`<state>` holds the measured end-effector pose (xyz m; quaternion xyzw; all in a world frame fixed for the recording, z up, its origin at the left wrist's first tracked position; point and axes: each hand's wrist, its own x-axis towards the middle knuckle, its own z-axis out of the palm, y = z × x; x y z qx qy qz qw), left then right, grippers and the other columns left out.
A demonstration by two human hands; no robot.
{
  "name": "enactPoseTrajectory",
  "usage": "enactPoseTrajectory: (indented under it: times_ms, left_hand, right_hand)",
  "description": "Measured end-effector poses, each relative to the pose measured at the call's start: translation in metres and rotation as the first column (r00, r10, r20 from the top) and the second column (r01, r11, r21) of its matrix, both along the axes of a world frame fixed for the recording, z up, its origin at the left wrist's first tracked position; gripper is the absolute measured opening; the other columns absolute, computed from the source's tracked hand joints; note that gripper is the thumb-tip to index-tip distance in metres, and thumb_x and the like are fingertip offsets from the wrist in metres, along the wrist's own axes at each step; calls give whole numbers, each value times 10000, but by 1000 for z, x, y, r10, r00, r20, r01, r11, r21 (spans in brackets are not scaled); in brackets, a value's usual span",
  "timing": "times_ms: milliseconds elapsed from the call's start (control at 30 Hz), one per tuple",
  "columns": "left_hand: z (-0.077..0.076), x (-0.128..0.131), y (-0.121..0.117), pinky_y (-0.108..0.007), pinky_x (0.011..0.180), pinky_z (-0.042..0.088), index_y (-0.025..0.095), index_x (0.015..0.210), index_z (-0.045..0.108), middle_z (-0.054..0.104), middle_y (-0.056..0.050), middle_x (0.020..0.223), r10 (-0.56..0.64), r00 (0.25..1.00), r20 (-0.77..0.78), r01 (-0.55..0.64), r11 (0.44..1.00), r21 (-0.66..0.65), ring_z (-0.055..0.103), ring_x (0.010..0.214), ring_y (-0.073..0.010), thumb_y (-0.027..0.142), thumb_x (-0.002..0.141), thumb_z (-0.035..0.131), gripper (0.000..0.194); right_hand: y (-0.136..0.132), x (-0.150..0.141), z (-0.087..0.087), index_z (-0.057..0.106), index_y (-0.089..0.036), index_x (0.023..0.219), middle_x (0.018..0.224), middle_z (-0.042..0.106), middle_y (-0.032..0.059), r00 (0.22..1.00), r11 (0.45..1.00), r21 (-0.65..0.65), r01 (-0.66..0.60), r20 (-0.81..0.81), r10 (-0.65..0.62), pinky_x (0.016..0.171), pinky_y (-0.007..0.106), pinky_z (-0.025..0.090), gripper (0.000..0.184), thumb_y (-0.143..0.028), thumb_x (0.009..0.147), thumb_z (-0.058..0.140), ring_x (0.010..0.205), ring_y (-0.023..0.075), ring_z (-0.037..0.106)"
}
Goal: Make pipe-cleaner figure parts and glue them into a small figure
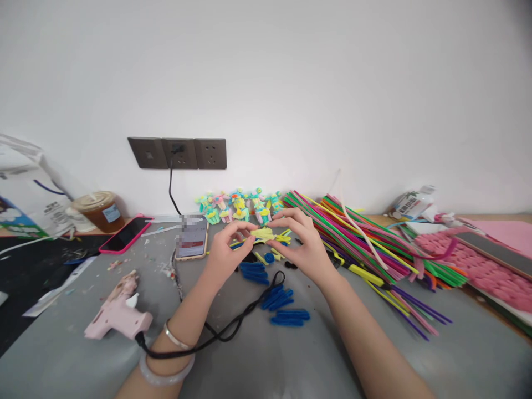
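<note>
A small bundle of short yellow pipe cleaners [262, 235] is between my two hands. My left hand [226, 250] pinches its left end with thumb and fingers. From the other side, the curved fingers and thumb of my right hand [302, 246] close around its right part; the exact contact is hard to see. Short blue pipe cleaner pieces [254, 272] lie in several groups on the grey mat below. A small blue coil [269, 257] and some black bits [291, 265] rest just under my hands. Finished pipe cleaner figures [240, 206] stand in a row behind.
A pink glue gun [120, 316] lies left, its black cord [239, 321] crossing my left wrist. Two phones [193, 238] [126, 235] and a drink cup [102, 212] stand further back. Long coloured pipe cleaners [357, 238] and yellow-handled pliers [366, 275] lie right, near pink woven material [486, 266].
</note>
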<state>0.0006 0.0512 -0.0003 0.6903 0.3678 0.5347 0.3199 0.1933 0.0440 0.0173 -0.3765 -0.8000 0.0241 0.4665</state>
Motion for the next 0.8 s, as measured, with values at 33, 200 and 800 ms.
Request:
enactPoseTrajectory:
  times_ms: [33,200,800]
  left_hand:
    - [0,0,0,-246,665,459,185,925,660,659,-40,866,-2,1000,-9,2,1000,7,564,724,-146,228,822,604,125]
    - [-1,-1,0,-256,680,466,189,913,666,679,-49,899,-29,999,-26,30,999,13,586,752,-159,237,828,597,120]
    - [3,0,-3,-257,698,455,189,917,622,648,-45,892,-75,992,-97,81,995,60,572,774,-157,205,821,599,99]
  right_hand:
    - [0,0,0,638,-270,1005,1071,614,59,1000,1000,-3,-5,3,5,915,416,403,216,-251,804,717,1050,256,578]
    - [-2,1,1,655,-264,960,1045,628,58,1000,999,-21,-24,13,24,912,415,415,140,-267,825,693,1029,251,590]
    - [-3,0,2,637,-242,883,1024,630,44,997,994,-69,-81,4,81,870,380,399,78,-209,828,681,1003,229,586]
